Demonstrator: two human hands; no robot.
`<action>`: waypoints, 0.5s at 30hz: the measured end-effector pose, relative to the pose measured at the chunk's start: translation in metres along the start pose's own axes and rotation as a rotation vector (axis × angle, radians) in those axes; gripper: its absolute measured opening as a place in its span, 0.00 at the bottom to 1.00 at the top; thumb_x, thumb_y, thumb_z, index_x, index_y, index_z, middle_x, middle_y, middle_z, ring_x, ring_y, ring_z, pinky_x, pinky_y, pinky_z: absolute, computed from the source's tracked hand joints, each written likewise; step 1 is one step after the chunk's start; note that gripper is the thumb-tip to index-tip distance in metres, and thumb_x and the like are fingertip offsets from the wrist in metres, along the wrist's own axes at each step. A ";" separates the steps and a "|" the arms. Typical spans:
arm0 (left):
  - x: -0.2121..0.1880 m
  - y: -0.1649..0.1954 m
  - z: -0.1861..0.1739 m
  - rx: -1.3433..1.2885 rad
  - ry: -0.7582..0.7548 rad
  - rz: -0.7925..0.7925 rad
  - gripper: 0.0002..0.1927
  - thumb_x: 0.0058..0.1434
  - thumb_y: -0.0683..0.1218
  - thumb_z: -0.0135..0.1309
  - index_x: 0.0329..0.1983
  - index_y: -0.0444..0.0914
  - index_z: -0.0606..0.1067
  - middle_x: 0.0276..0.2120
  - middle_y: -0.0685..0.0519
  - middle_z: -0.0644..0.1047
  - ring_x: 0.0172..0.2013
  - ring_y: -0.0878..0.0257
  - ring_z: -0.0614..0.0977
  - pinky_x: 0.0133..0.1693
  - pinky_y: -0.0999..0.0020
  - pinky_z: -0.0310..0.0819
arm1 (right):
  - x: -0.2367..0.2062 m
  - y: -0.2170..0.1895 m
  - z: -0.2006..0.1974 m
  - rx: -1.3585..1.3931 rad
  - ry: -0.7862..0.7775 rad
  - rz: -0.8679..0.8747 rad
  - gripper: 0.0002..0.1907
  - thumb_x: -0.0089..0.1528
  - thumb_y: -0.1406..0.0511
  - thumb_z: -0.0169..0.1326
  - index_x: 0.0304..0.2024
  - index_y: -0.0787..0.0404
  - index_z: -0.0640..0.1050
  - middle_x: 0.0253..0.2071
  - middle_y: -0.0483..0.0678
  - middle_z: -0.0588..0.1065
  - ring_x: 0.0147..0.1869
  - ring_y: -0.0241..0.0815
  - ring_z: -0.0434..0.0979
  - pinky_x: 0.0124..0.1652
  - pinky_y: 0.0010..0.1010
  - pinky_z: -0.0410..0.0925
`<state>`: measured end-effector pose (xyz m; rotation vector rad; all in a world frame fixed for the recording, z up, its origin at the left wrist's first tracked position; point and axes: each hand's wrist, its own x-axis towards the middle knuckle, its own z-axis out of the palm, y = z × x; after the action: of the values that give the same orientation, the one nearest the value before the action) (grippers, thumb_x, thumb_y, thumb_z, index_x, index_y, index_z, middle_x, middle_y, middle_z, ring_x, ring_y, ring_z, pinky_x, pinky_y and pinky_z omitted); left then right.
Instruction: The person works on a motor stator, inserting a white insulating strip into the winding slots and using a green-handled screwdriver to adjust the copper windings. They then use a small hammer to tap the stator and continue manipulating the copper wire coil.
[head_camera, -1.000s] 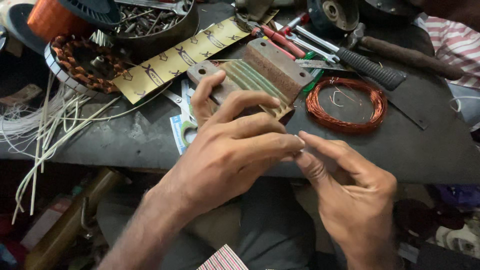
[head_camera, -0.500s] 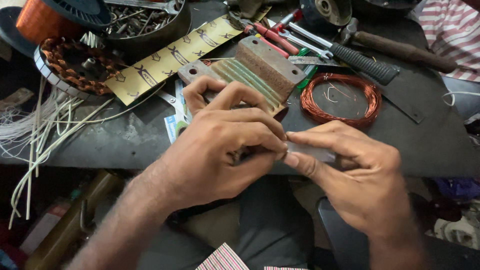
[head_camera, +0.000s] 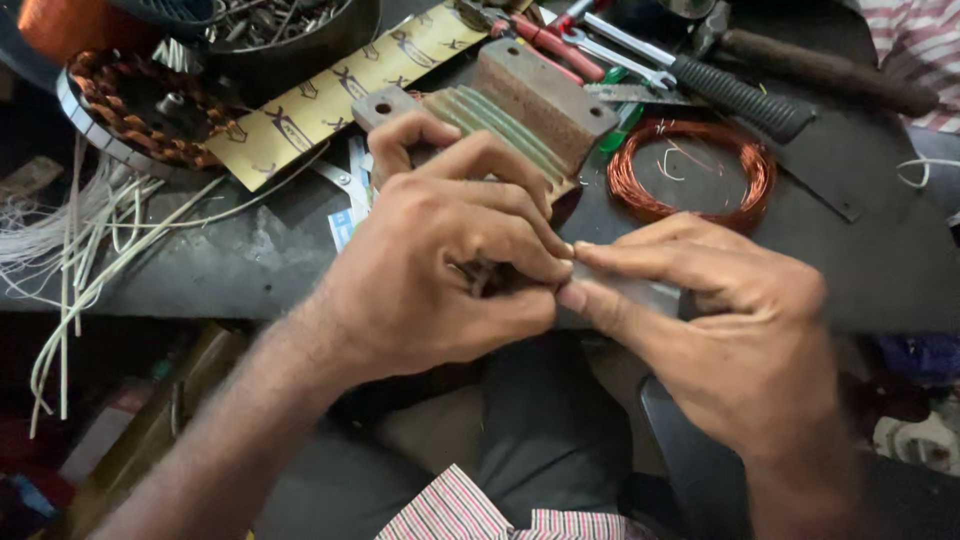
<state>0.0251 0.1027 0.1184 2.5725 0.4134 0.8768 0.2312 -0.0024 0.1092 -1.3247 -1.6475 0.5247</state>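
The left hand (head_camera: 440, 270) is curled tight around a small dark part (head_camera: 490, 278) at the table (head_camera: 250, 260) edge, keeping it steady. The right hand (head_camera: 730, 330) pinches a thin clear strip (head_camera: 625, 290) against it.

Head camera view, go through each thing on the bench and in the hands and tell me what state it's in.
Left hand: closed around a small part, mostly hidden.
Right hand: fingers pinching at that same part.
Metal block: lying on the bench, green insulation strips in its slots.
Copper wire coil: wound in a loop, lying flat.
Red-handled pliers: lying idle.
White sleeving strands: loose, hanging over the edge.
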 end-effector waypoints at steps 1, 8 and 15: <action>0.000 0.001 -0.003 0.003 -0.012 -0.010 0.05 0.55 0.48 0.69 0.34 0.47 0.84 0.37 0.65 0.84 0.53 0.69 0.77 0.62 0.60 0.49 | -0.002 0.002 0.001 0.086 0.017 0.051 0.12 0.57 0.73 0.67 0.44 0.67 0.83 0.42 0.52 0.83 0.43 0.35 0.83 0.42 0.22 0.78; 0.014 0.011 -0.029 -0.109 -0.022 -0.105 0.13 0.57 0.46 0.63 0.46 0.41 0.81 0.41 0.57 0.83 0.46 0.68 0.81 0.55 0.61 0.64 | -0.019 0.021 0.030 0.086 0.249 0.140 0.08 0.62 0.73 0.65 0.45 0.68 0.83 0.43 0.51 0.82 0.46 0.35 0.81 0.46 0.25 0.74; 0.025 -0.004 -0.021 -0.060 0.234 -0.066 0.07 0.71 0.40 0.57 0.48 0.31 0.79 0.40 0.50 0.84 0.39 0.67 0.87 0.46 0.72 0.83 | -0.003 0.034 0.075 -0.110 0.307 0.101 0.08 0.60 0.73 0.64 0.43 0.65 0.84 0.37 0.51 0.79 0.39 0.39 0.82 0.39 0.28 0.73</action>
<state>0.0304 0.1217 0.1448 2.3959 0.5267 1.1530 0.1853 0.0219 0.0458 -1.4941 -1.3774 0.2756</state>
